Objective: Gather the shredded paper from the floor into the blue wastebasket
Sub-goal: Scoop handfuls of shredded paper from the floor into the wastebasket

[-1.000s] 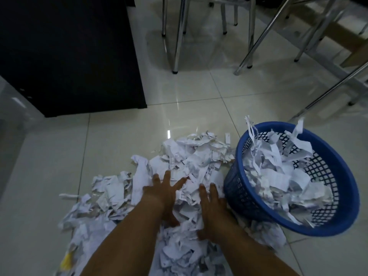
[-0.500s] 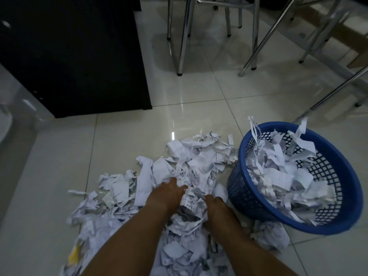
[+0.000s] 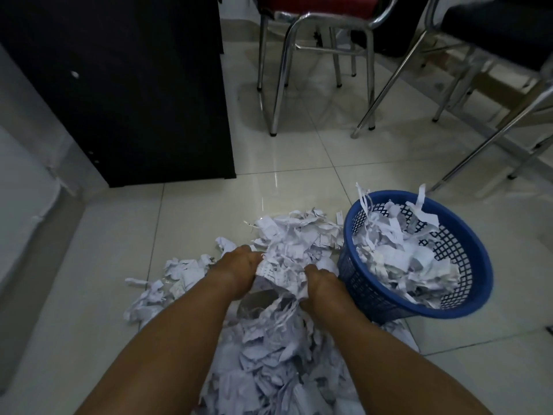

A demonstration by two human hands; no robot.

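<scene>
White shredded paper (image 3: 269, 348) lies in a heap on the tiled floor in front of me. A blue mesh wastebasket (image 3: 478, 277) stands tilted at the right, partly filled with shreds. My left hand (image 3: 236, 271) and my right hand (image 3: 321, 283) press in from both sides on a bunch of shredded paper (image 3: 284, 271), held a little above the heap with strips hanging below it. The bunch is just left of the basket's wall. My fingertips are buried in the paper.
A black cabinet (image 3: 134, 94) stands at the back left. Chrome chair legs (image 3: 278, 85) and more metal legs (image 3: 389, 79) stand behind the basket. A white wall base (image 3: 27, 205) runs along the left. Bare tiles (image 3: 98, 265) lie left of the heap.
My hands went from flat on the heap to closed together around a bunch, which has lifted off the pile. The view has tilted up, showing more of the chairs.
</scene>
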